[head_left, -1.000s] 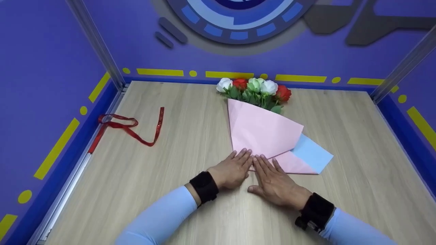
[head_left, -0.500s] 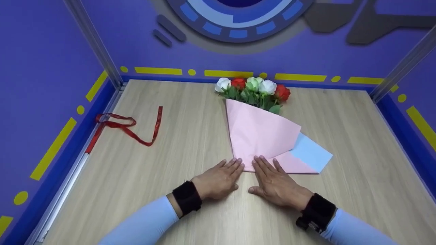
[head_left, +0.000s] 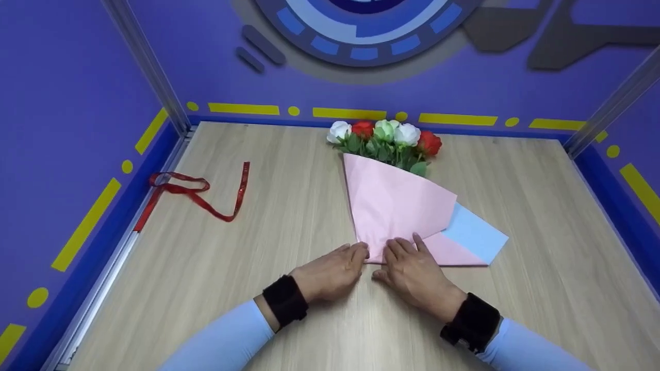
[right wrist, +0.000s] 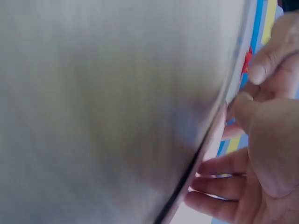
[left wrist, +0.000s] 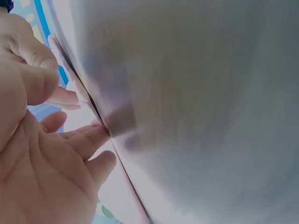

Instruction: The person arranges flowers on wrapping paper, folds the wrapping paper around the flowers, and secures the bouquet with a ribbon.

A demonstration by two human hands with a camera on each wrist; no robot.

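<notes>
Several flowers, white, red and pale green, near middle of far edge of worktop; leaves running down into pink paper. Left hand: fingers bent at paper's near-left corner, thumb hidden in head view; pinching or only pressing, cannot tell. Right hand: just beside, fingers loosely bent with tips on paper, thumb apart from them. Light-blue paper showing at right. Red ribbon looped at worktop's left edge, one end lying over it.

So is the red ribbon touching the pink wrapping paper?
Apart: the head view shows a wide stretch of bare tabletop between the red ribbon and the pink wrapping paper.
</notes>
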